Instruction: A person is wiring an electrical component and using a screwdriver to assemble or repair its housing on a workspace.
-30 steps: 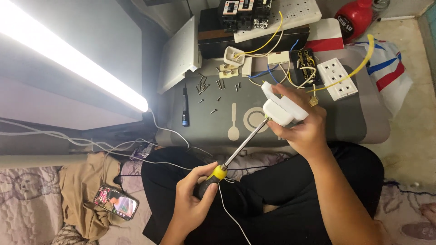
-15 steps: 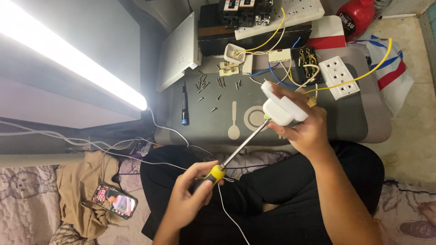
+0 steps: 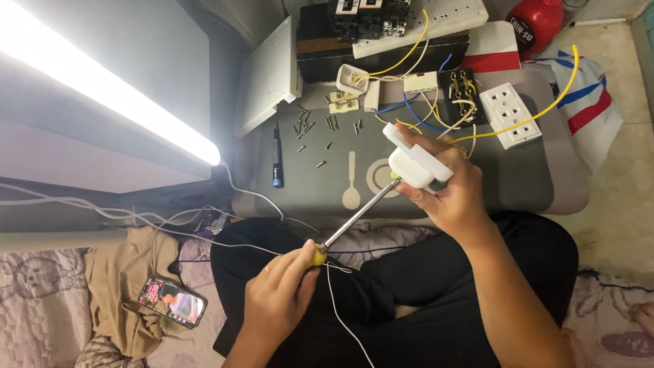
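Little movement since before: left hand (image 3: 276, 300) closed on screwdriver (image 3: 354, 219), right hand (image 3: 453, 194) clutching white socket (image 3: 415, 160)

Both forearms are bare to the elbow, with no sleeve showing anywhere on them. The left hand (image 3: 276, 300) and the right hand (image 3: 449, 194) wear no gloves, and no ring, watch or band can be made out on the fingers or wrists. The nails look short and plain. The legs are covered in black trousers (image 3: 422, 286) of a soft, matte cloth that creases over the 2 knees and folds loosely across the lap.
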